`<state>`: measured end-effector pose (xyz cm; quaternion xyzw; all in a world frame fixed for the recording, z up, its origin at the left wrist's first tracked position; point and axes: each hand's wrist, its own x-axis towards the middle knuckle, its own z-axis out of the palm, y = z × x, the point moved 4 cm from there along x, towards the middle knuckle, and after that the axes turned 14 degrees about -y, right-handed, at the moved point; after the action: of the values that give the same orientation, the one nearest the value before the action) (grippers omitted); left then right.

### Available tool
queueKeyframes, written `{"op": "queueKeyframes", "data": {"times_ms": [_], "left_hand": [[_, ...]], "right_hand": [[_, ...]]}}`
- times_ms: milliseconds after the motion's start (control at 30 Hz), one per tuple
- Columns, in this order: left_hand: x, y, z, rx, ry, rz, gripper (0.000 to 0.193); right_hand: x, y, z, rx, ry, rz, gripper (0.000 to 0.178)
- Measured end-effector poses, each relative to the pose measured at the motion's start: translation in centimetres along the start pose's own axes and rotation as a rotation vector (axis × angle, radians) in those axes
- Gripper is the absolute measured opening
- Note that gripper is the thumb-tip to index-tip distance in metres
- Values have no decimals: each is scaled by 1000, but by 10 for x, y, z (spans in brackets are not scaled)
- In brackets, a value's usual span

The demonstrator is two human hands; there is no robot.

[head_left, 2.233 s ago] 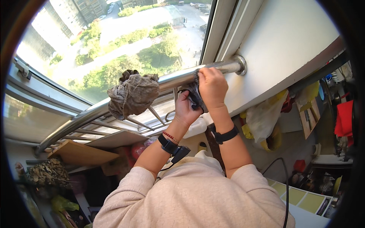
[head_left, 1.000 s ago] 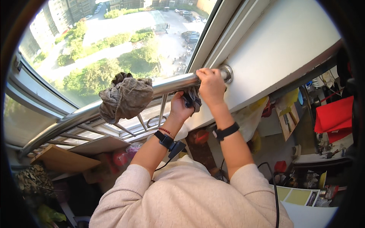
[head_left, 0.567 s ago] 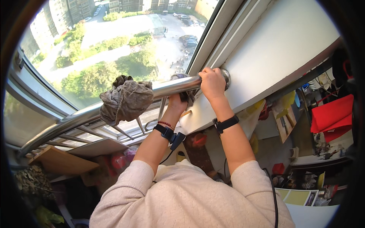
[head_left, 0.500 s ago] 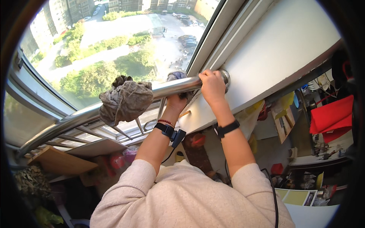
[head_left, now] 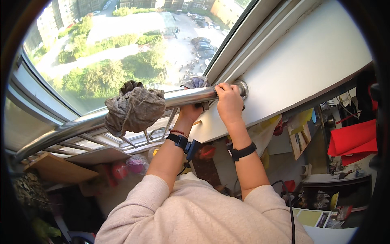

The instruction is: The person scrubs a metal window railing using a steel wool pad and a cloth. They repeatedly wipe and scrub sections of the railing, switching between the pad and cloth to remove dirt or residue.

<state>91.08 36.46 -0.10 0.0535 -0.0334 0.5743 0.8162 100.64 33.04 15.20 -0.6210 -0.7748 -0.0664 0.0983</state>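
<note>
A shiny metal handrail [head_left: 178,96] runs across in front of the window and ends in a round flange [head_left: 243,89] on the white wall ledge. Reaching under the rail, my left hand [head_left: 190,110] is closed on a blue-grey cloth [head_left: 197,82] that shows above and below the bar; its fingers are largely hidden. Beside the flange my right hand [head_left: 228,101] is closed over the top of the rail. A small dark edge shows at its fingertips, too little to name. Draped over the rail to the left hangs a crumpled brown-grey rag [head_left: 136,107], touched by neither hand.
Thin metal bars [head_left: 128,141] stand below the rail. Beyond the window glass [head_left: 134,65] lie trees and parked cars far below. A wooden board [head_left: 61,167] leans at the lower left. Red cloth [head_left: 352,140] and cluttered shelves stand at the right.
My right hand stays near the flange, its fingers slightly shifted on the rail. More of the blue-grey cloth shows above the bar. The view has tilted a little.
</note>
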Motion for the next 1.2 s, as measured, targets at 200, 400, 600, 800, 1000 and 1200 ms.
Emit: {"op": "queueKeyframes", "data": {"times_ms": [200,400,600,800,1000,1200], "left_hand": [[-4,-2,2,104,14,10,58],[-8,-7,-3,-81,-34,28,45],[-7,-3,2,-68,-127,22,44],[-17,-12,8,-69,-88,82,42],[-39,-30,-3,-105,144,185,44],[-59,-58,5,29,288,103,43]], "right_hand": [[3,-14,6,23,22,-107,28],[-11,-30,12,-53,145,-80,23],[-14,-29,2,-59,114,32,17],[-16,-16,13,-66,204,-7,34],[-18,44,14,-249,255,221,22],[-12,39,21,-141,146,168,25]]}}
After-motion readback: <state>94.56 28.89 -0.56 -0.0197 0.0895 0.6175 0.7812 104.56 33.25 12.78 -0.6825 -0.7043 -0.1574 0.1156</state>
